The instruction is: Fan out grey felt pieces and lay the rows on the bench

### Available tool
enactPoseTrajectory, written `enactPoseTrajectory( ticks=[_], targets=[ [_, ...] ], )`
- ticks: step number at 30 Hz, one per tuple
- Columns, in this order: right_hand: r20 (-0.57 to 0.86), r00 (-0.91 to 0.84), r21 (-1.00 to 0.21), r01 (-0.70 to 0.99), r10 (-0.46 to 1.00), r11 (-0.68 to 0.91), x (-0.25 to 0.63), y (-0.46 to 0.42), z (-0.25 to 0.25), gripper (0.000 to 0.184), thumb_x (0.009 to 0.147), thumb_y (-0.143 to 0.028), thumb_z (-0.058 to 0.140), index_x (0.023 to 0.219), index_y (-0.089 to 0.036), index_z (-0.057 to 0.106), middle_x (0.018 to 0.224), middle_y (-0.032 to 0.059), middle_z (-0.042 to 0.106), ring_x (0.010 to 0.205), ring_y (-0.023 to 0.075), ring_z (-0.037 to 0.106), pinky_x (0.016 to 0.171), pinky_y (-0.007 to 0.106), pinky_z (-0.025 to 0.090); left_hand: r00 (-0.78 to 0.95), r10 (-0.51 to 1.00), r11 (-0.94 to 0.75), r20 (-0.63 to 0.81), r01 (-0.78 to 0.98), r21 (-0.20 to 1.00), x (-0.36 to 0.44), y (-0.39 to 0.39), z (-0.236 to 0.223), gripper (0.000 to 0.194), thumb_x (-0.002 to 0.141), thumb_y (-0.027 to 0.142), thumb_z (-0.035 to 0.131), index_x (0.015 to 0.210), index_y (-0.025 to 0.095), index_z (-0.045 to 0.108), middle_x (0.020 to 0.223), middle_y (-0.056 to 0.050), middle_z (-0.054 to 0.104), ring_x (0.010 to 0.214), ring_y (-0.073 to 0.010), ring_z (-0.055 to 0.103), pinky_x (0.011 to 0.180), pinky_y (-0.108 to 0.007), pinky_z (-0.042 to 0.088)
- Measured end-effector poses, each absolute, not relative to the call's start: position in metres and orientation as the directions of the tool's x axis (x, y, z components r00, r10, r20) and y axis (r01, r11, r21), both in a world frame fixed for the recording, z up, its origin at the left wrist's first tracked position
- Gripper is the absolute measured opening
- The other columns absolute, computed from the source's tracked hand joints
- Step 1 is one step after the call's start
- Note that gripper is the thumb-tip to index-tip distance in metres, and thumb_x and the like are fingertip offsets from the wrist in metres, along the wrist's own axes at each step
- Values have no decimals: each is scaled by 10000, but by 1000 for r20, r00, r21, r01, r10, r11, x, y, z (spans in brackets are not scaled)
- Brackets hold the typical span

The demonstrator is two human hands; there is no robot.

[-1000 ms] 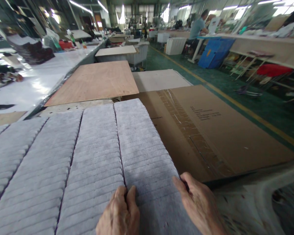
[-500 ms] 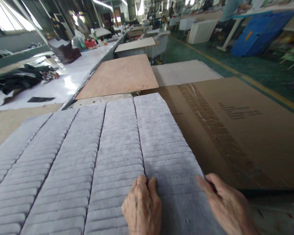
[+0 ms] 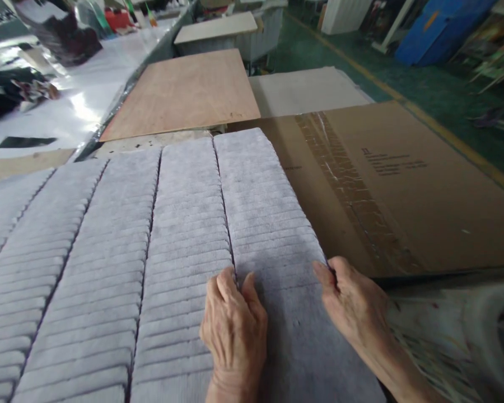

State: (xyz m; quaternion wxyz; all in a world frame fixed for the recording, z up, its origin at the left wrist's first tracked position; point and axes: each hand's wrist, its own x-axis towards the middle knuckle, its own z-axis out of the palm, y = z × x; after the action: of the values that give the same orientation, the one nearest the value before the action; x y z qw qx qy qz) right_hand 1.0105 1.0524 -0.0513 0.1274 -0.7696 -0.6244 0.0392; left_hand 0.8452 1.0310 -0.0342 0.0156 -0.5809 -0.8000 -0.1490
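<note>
Overlapping grey plush fabric pieces lie in several long columns, their edges forming ridges. The last column on the right ends in a smooth fabric piece that lies over the others. My left hand is at the seam along this piece's left side, fingers curled down and pressed to its upper left corner; the fingertips are partly hidden. At the opposite corner my right hand pinches the edge between thumb and fingers, with the thumb on top.
A flattened brown cardboard box lies along the right side. Beyond the fabric are a plywood board and a pale board. A white table with dark cloth runs at left. A white plastic basket stands at lower right.
The view has tipped downward, so the boards and fabric sit higher in the picture. Both hands keep their places at the fabric piece's two corners.
</note>
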Motion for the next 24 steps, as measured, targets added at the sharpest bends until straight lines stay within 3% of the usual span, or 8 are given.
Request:
enactPoseTrajectory(
  ticks=[3,6,8,11,14,18,24],
  targets=[
    [116,201,-244,955,973,-168,1012,1053,-52,398,867,-485,265,624,-200,402,529,35,518,454,147,450,473,253,197,-164,920,96,356,975,201,851,1009,-36,405,864,253,464,1220,62,434,1196,-184,532,1050,-272,537,803,-362,454],
    [112,195,-238,957,974,-164,1013,1054,-52,385,858,-474,289,618,-195,404,555,47,541,463,146,443,485,254,195,57,943,-133,327,968,213,865,983,-40,525,870,256,420,1355,85,314,1410,-157,365,1287,-291,344,1010,-419,346],
    [79,207,-219,958,975,-185,1012,1055,-50,349,848,-451,341,622,-193,410,560,46,539,469,144,432,496,254,193,140,953,-206,269,950,236,874,969,-46,565,887,362,370,1382,99,295,1458,-127,302,1337,-286,269,1069,-424,289],
    [-13,249,-172,954,968,-247,1010,1056,-45,281,830,-400,445,643,-191,424,576,41,538,486,141,417,508,252,191,195,957,-243,217,944,225,879,959,-54,680,868,535,323,1380,86,316,1465,-122,289,1346,-284,255,1095,-412,269],
    [-86,263,-152,950,961,-274,1009,1056,-40,245,855,-359,457,678,-192,429,617,41,539,519,141,410,526,253,199,217,954,-259,209,945,199,877,959,-57,736,842,596,342,1382,96,319,1465,-110,288,1348,-270,254,1112,-387,245],
    [-189,304,-179,924,934,-337,1010,1059,-37,247,854,-394,426,687,-212,408,584,14,449,529,154,361,540,257,210,201,958,-243,205,948,208,875,962,-53,754,827,602,381,1387,103,307,1476,-106,262,1353,-277,239,1108,-397,263],
    [-229,324,-295,876,918,-382,1013,1067,-36,287,698,-517,351,656,-235,388,565,12,360,553,192,349,583,282,260,214,966,-239,146,953,187,879,963,-46,705,865,535,344,1395,75,271,1484,-141,229,1356,-303,215,1061,-433,349]
  ],
)
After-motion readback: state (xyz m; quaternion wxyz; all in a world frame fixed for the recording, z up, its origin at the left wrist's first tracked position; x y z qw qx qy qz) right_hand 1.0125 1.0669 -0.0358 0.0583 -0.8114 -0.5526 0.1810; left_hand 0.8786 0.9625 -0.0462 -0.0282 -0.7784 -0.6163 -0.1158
